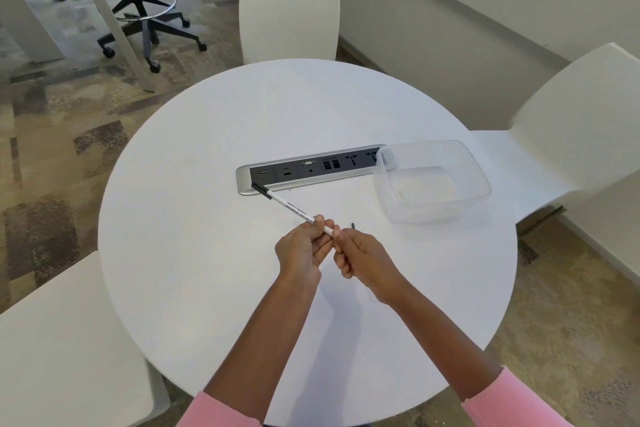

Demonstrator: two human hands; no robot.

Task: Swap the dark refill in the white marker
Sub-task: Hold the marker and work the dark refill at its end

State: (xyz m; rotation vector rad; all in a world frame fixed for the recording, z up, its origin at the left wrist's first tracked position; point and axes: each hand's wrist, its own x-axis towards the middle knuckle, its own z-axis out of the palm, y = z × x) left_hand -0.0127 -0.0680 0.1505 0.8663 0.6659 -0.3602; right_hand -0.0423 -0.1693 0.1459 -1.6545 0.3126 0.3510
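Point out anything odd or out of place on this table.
The clear container sits askew, overlapping one end of the socket panel. A small dark piece lies loose just beyond the right hand gripping the white marker.

1. The near end of the white marker (294, 210) is hidden inside the curled fingers of the right hand (360, 258).
2. The print along its barrel is too small to read.
3. A small dark piece (353, 225) on the table (207, 253) is too small to identify.
4. The socket panel (311, 166) is blurred at its right end behind the clear container (483, 180).
5. Both pink sleeves (221, 411) are cut off by the bottom edge.
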